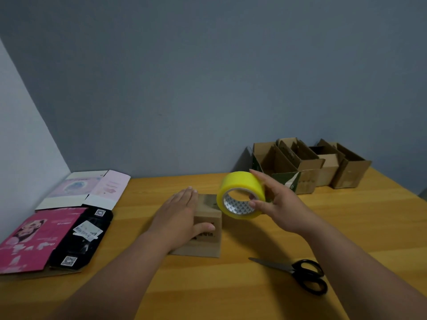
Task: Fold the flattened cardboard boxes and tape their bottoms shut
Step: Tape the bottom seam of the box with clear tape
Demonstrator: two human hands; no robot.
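A small brown cardboard box (208, 227) stands folded in the middle of the wooden table (346, 227). My left hand (180, 215) lies flat on its top, fingers together, thumb down its front face. My right hand (277, 204) holds a yellow tape roll (241, 195) in the air just right of the box, thumb in the core and fingers over the outside. Flattened printed boxes lie at the left: a pink and black one (53, 239) in front, a pale pink and white one (87, 188) behind it.
Black-handled scissors (300, 273) lie on the table at the front right, blades pointing left. Several folded brown boxes (312, 162) stand open in a row against the grey wall at the back right.
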